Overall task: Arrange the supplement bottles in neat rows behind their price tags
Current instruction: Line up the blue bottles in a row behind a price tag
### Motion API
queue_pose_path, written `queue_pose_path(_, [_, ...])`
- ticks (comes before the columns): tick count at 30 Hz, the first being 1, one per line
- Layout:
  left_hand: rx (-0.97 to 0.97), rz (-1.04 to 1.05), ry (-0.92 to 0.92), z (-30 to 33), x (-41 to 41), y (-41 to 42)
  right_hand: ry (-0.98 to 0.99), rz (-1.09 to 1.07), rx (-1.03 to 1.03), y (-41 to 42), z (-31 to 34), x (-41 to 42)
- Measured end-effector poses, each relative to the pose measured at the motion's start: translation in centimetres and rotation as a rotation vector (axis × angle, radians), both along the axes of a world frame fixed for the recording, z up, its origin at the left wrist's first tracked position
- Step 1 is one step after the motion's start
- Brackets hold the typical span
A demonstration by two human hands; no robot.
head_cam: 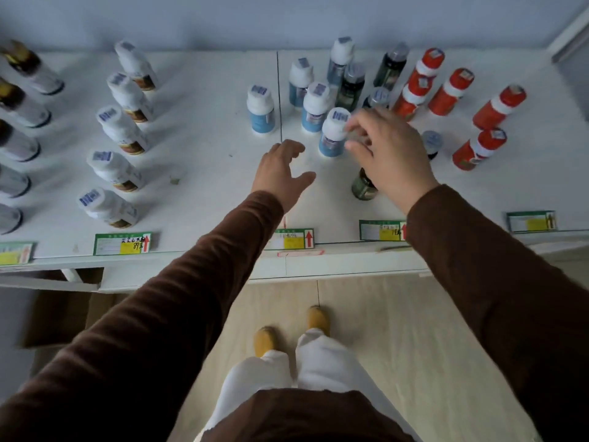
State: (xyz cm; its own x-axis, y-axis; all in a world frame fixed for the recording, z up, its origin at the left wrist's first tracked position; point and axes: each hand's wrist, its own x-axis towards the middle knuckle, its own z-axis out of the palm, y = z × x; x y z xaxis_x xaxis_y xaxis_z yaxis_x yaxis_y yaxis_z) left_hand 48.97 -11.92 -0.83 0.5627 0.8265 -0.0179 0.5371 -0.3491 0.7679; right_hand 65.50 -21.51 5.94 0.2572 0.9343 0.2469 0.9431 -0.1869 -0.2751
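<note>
Several blue-labelled bottles with white caps stand loosely grouped mid-shelf; the nearest one (332, 133) is upright. My right hand (390, 157) hovers just right of it, blurred fingertips spread at its cap and side, not closed round it. My left hand (282, 172) is open above the bare shelf, left of and nearer than that bottle. Dark green bottles (350, 87) stand scattered behind, and one (363, 186) is partly hidden under my right wrist. Red bottles (449, 90) are spread out at the right. Price tags (291, 239) (381, 230) (530, 221) line the front edge.
The white shelf (207, 138) also holds a straight row of white bottles (119, 129) behind its own tag (122, 244), and dark-capped bottles (19, 103) at far left. A grey-capped bottle (432, 143) peeks out beside my right hand. A wall backs the shelf.
</note>
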Motion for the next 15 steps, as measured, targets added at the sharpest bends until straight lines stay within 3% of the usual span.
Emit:
queue_pose_path(6, [-0.108,0.127,0.014,-2.4,6.1,2.0,-0.035,0.175,-0.240,5.7,0.1,4.4])
queue_pose_path(11, [-0.049,0.180,0.091,-3.7,9.0,2.3,0.071,0.307,-0.343,7.2,-0.6,5.8])
queue_pose_path(15, [-0.211,0.174,-0.091,-3.7,9.1,2.0,0.137,0.356,-0.391,7.7,-0.4,6.6])
